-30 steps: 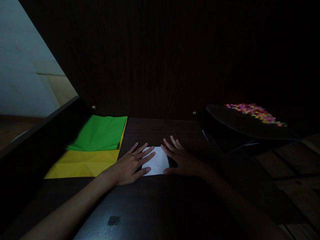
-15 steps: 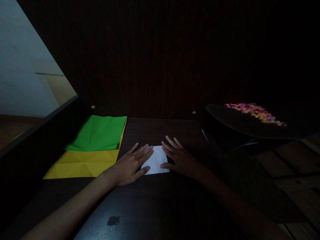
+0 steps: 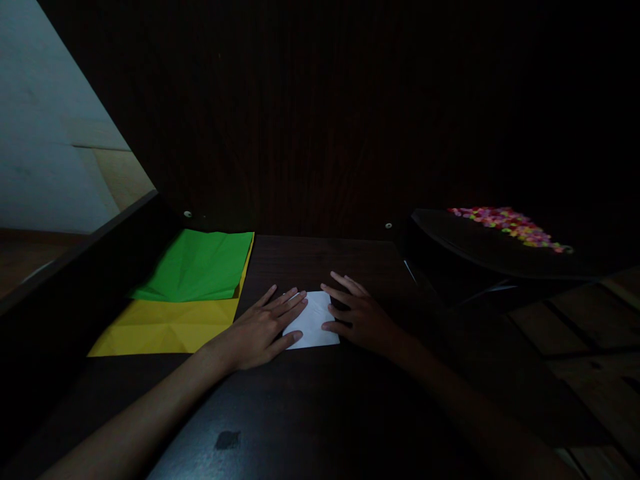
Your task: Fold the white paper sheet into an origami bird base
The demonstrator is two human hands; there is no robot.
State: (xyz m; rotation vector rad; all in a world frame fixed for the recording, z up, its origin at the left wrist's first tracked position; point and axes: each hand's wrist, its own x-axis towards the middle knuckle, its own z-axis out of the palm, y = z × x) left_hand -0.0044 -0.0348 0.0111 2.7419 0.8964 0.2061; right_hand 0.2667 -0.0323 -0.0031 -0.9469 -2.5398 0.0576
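A small white piece of paper (image 3: 314,321) lies flat on the dark wooden table (image 3: 300,400), between my two hands. Fingers stretched out, my left hand (image 3: 267,328) rests over the paper's left edge, its thumb by the near left corner. At the opposite edge is my right hand (image 3: 363,313), fingers spread and slightly bent, with the thumb and some fingertips on the paper. Neither hand grips it. My fingers hide parts of both side edges.
Left of my hands, a creased green sheet (image 3: 197,267) overlaps a creased yellow sheet (image 3: 165,327). A dark raised board (image 3: 100,250) borders the left side. On a dark curved surface (image 3: 450,240) at right lies a heap of colourful small pieces (image 3: 510,223).
My right hand's fingers have shifted slightly and bent a little more at the paper's right side. The left hand and the paper look nearly unchanged.
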